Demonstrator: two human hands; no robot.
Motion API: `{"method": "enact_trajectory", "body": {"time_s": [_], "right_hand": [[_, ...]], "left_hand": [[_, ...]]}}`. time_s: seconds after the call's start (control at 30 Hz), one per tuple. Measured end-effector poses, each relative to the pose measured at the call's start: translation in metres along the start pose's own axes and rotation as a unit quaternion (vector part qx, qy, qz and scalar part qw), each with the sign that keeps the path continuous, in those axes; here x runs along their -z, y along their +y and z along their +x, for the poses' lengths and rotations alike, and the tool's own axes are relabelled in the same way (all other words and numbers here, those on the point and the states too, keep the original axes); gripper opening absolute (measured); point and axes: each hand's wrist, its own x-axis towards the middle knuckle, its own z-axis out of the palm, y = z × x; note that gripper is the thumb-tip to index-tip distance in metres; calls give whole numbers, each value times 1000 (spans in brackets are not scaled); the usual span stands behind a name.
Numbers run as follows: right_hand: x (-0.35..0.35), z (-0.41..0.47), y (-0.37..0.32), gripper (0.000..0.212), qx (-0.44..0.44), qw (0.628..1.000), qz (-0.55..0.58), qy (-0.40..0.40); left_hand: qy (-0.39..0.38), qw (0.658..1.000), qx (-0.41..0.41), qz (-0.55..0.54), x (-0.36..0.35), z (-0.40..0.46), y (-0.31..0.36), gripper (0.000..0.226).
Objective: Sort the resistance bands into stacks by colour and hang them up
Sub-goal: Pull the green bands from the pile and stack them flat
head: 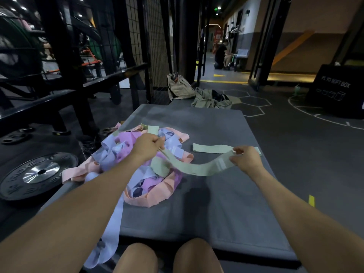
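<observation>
- Bands lie in a tangled heap (pixel 137 164) of lilac, pink and peach loops on the left of the grey mat (pixel 226 203); one green band (pixel 214 148) already lies flat to the right
- Left hand (pixel 146 145) pinches one end of a second green band (pixel 197 168); right hand (pixel 245 158) grips the other end, the strip sagging between them
- Soft, light, limp fabric by the look of it: likely to snag on neighbours, so best held at both ends and drawn clear slowly
</observation>
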Motion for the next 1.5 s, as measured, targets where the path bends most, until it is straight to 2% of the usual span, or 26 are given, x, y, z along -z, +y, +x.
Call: {"method": "enact_trajectory", "body": {"time_s": [0.1, 0.13, 0.2, 0.27, 0.4, 0.53, 0.73, 0.93, 1.0, 1.3, 1.37, 1.43, 1.5], "right_hand": [[14, 13, 12, 33, -20, 999, -21, 24], [18, 21, 19, 30, -34, 999, -15, 35], [26, 37, 32, 24, -73, 996, 15, 53], [31, 55, 46, 10, -98, 993, 39, 61], [37, 95, 72, 12, -149, 981, 87, 95], [32, 140, 99, 14, -167, 975, 76, 122], [16, 184, 135, 18, -164, 977, 36, 135], [4, 198, 159, 19, -154, 979, 14, 130], [2, 198, 160, 20, -149, 981, 10, 126], [-2, 193, 155, 22, -125, 983, -36, 128], [-4, 192, 153, 25, -111, 983, -78, 121], [-6, 190, 150, 32, -83, 975, -167, 121], [-9, 188, 142, 37, -17, 964, -235, 125]], "left_hand": [[20, 1000, -22, 4, -24, 18, 11, 14], [27, 999, -21, -6, -33, 24, 14, 16], [45, 999, 0, -27, -52, 37, 21, 35], [58, 997, 34, -30, -71, 52, 25, 44], [59, 992, 99, -56, -108, 87, 27, 35], [45, 985, 147, -74, -149, 127, 31, 25], [30, 987, 155, -25, -198, 168, 24, 14], [34, 986, 158, 40, -219, 178, 12, 17], [38, 985, 157, 58, -221, 180, 8, 24], [42, 985, 162, 41, -225, 182, -3, 15], [46, 985, 161, 40, -225, 181, -5, 26], [47, 987, 148, 37, -224, 180, -6, 29], [45, 989, 140, 25, -222, 178, -5, 29]]}}
